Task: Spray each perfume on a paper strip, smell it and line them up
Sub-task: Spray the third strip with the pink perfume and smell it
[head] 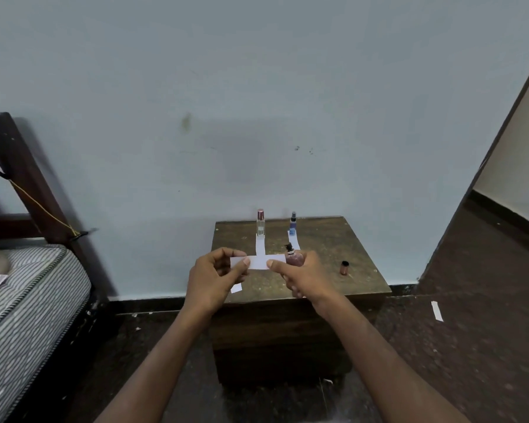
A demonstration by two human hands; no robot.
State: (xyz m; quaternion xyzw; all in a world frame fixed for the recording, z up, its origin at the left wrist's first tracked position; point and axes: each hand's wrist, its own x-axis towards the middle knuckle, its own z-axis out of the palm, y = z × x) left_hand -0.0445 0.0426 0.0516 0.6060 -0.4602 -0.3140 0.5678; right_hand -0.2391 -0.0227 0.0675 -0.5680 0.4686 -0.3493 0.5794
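A white paper strip [258, 261] is held level above the brown wooden stand [327, 239]. My left hand [214, 277] pinches its left end. My right hand [303, 274] grips a pink perfume bottle [294, 258] with a black sprayer and touches the strip's right end with the thumb. A clear bottle with a pink cap [260, 222] stands at the back on a paper strip [260, 245]. To its right a blue bottle [293, 224] stands on another strip [294, 241].
A copper cap [344, 268] stands on the stand's right side. A paper piece [236, 287] lies under my left hand. A loose strip [436, 311] lies on the dark floor at right. A striped mattress [28, 300] and bed frame are at left.
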